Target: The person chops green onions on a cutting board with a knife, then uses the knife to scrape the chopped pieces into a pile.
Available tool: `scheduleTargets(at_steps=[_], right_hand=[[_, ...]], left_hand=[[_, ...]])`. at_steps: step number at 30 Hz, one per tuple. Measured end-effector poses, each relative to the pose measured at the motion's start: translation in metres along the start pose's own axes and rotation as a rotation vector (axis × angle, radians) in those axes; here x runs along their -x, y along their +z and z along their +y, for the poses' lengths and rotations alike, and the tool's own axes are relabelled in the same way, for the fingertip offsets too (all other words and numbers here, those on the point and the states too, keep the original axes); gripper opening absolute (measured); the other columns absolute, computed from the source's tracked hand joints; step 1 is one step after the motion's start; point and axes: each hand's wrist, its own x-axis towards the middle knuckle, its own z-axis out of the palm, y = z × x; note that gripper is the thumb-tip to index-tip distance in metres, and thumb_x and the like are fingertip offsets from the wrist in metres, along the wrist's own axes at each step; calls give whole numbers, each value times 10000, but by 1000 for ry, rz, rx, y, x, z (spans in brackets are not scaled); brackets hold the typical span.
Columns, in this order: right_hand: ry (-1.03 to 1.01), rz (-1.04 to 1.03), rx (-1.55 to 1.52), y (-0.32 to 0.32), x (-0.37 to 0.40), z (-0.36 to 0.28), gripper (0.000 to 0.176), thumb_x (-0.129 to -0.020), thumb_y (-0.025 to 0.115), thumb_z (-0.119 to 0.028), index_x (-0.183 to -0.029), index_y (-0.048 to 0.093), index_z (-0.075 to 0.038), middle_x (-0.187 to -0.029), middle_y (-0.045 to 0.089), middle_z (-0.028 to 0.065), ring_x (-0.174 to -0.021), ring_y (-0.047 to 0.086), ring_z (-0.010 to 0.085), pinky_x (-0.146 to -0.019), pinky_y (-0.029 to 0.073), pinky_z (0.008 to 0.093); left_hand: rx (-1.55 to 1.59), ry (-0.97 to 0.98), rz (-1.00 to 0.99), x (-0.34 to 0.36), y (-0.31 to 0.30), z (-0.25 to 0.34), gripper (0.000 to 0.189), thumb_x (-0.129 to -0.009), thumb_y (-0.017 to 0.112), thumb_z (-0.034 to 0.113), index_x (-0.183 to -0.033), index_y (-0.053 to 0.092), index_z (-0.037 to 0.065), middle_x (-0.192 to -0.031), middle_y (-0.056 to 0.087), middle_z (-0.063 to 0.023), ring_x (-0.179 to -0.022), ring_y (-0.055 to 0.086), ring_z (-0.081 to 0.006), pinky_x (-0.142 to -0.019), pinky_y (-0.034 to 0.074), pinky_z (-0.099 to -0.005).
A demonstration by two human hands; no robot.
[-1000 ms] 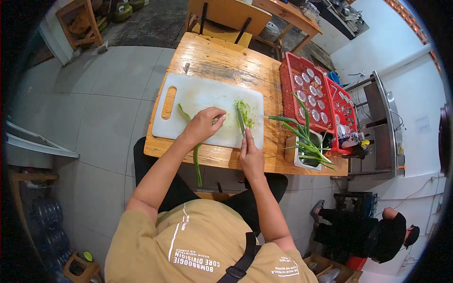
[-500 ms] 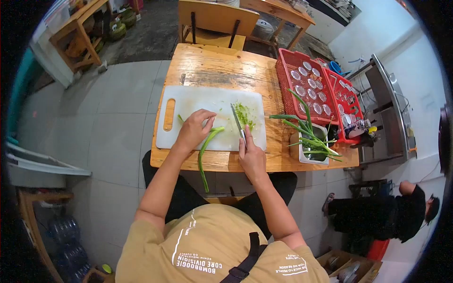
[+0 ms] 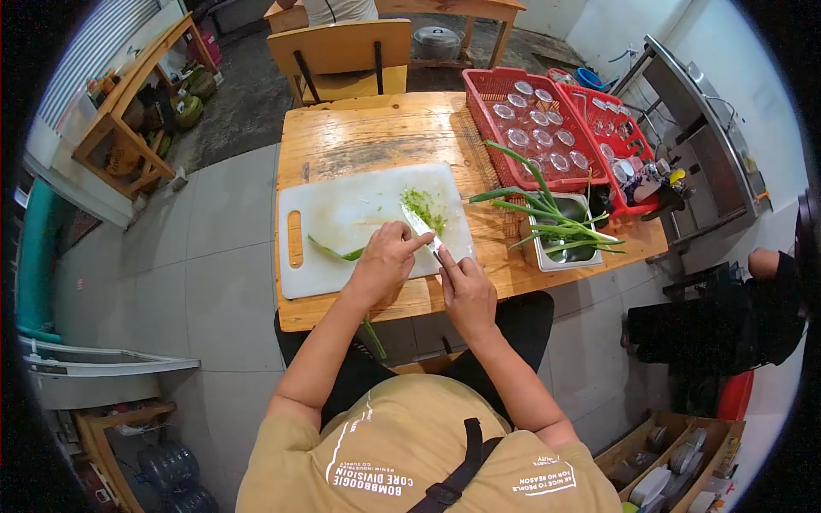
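Observation:
My right hand (image 3: 468, 292) grips the handle of a kitchen knife (image 3: 416, 221), its blade slanting up and left over the white cutting board (image 3: 332, 198). The index finger of my left hand (image 3: 385, 259) stretches out to the blade near the handle; its other fingers are bent and partly hidden. Beneath that hand runs a green onion stalk (image 3: 327, 249), whose lower end hangs past the table's near edge. Finely chopped green onion (image 3: 423, 208) lies in a small heap beside the blade, with a few bits scattered on the board.
Whole green onions (image 3: 552, 214) lean across a metal container (image 3: 571, 261) right of the board. Behind it, a red basket (image 3: 487, 90) holds several clear glasses, beside another red basket (image 3: 637, 205). A chair (image 3: 351, 51) stands beyond the wooden table (image 3: 359, 120). One person (image 3: 718, 321) is at right.
My left hand has moved right and down, from above the stalk to the knife blade. The view has shifted, and the knife and right hand have stayed near the chopped heap.

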Motion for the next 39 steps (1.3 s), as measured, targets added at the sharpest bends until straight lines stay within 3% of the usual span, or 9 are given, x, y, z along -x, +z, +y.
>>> scheduleTargets(at_steps=[14, 20, 23, 26, 28, 29, 31, 34, 39], right_hand=[[-19, 54, 58, -11, 13, 13, 536, -929, 760, -92, -1453, 706, -188, -878, 547, 69, -822, 603, 274, -706, 534, 433], [14, 56, -17, -18, 19, 12, 483, -961, 755, -115, -1439, 714, -166, -892, 566, 81, -824, 621, 290, -700, 541, 446], [87, 59, -125, -17, 22, 12, 436, -1010, 722, -131, -1445, 704, -146, -888, 620, 103, -781, 636, 318, -698, 550, 455], [207, 130, -419, -2, 25, 20, 376, -1083, 658, -170, -1451, 691, -100, -810, 644, 92, -675, 623, 267, -683, 551, 429], [594, -70, -860, 1, 22, 21, 384, -1143, 580, -214, -1482, 654, -51, -737, 632, 46, -609, 574, 159, -637, 528, 358], [594, -69, -861, 4, 21, 23, 384, -1143, 580, -214, -1482, 654, -51, -737, 632, 46, -609, 574, 159, -637, 528, 358], [741, -129, -1158, 11, 20, 29, 426, -1172, 530, -252, -1525, 605, -25, -731, 595, -3, -617, 526, 73, -588, 475, 284], [859, -168, -1294, 3, 12, 22, 421, -1183, 504, -250, -1563, 574, -84, -764, 581, -22, -595, 476, 46, -525, 391, 214], [863, -194, -1331, 0, 9, 16, 427, -1183, 502, -260, -1565, 568, -78, -759, 572, -27, -583, 451, 49, -517, 376, 219]], left_hand=[[-138, -12, 2, -21, 9, -32, 433, -889, 712, 24, -1272, 808, 201, -982, 610, -85, -961, 608, -288, -880, 519, -434], [-172, -59, -2, -33, -1, -37, 377, -912, 722, 28, -1267, 790, 136, -1058, 674, -136, -1018, 652, -334, -922, 536, -453], [-135, -27, 39, -33, -5, -25, 340, -932, 724, 47, -1266, 769, 91, -1119, 698, -142, -1071, 662, -340, -942, 535, -458], [-57, 29, 47, -30, -5, -6, 330, -935, 725, 42, -1263, 754, 65, -1148, 708, -144, -1083, 669, -341, -956, 534, -458], [-21, 55, 35, -27, -5, 2, 334, -927, 733, 34, -1258, 758, 73, -1138, 710, -142, -1065, 674, -342, -960, 533, -457], [-23, 60, 28, -25, -2, 2, 351, -925, 731, 24, -1268, 760, 89, -1146, 707, -141, -1062, 676, -338, -960, 532, -456], [-8, 66, 21, -18, 2, 4, 370, -917, 731, 22, -1277, 763, 103, -1143, 701, -139, -1067, 671, -334, -954, 530, -457], [15, 97, -7, -14, 4, 7, 415, -900, 731, 20, -1297, 767, 135, -1136, 686, -135, -1072, 659, -327, -946, 523, -460], [-1, 107, -52, -13, 10, 1, 468, -879, 730, 22, -1321, 766, 171, -1121, 668, -125, -1075, 642, -319, -933, 508, -464]])
